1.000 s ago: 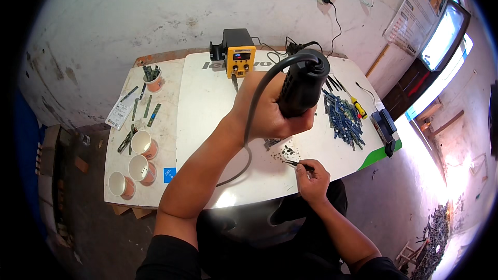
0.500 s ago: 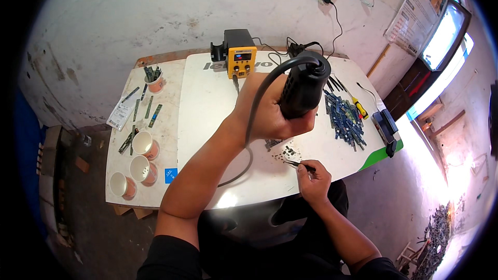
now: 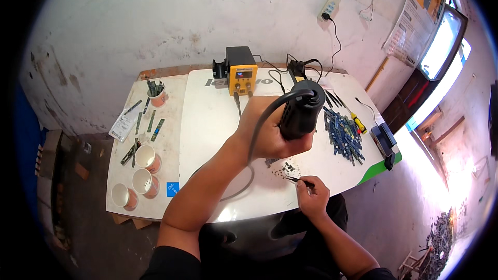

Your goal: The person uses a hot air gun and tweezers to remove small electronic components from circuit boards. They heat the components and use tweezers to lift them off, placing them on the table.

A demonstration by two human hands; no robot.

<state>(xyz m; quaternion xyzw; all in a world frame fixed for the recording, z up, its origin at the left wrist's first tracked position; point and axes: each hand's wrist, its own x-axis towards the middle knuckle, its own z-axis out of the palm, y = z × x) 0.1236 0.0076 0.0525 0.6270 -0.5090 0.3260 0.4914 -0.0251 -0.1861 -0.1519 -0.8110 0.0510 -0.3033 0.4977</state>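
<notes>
My left hand (image 3: pixel 264 132) is wrapped round the black handle of a hot air gun (image 3: pixel 300 116), held upright over the white board. Its nozzle is hidden below my fist. From its top a grey cord loops down past my wrist. Nearer to me, my right hand (image 3: pixel 313 199) pinches dark tweezers (image 3: pixel 293 179), their tips at a scatter of tiny dark chips (image 3: pixel 290 168). A small piece of circuit board (image 3: pixel 271 162) shows partly from under my left hand. Behind stands a yellow and black soldering station (image 3: pixel 242 79).
At right lie a heap of circuit board strips (image 3: pixel 343 137), a yellow-handled screwdriver (image 3: pixel 359 123) and a dark clamp-like device (image 3: pixel 384 140). Paper cups (image 3: pixel 146 184) stand at left, near loose strips (image 3: pixel 158 129) and a paper sheet (image 3: pixel 123 124). A power strip (image 3: pixel 329 8) hangs on the wall.
The whole view has shifted, so the table sits lower in the picture. The hot air gun has come slightly down and left. Both hands keep their holds, and the tweezers stay by the chips.
</notes>
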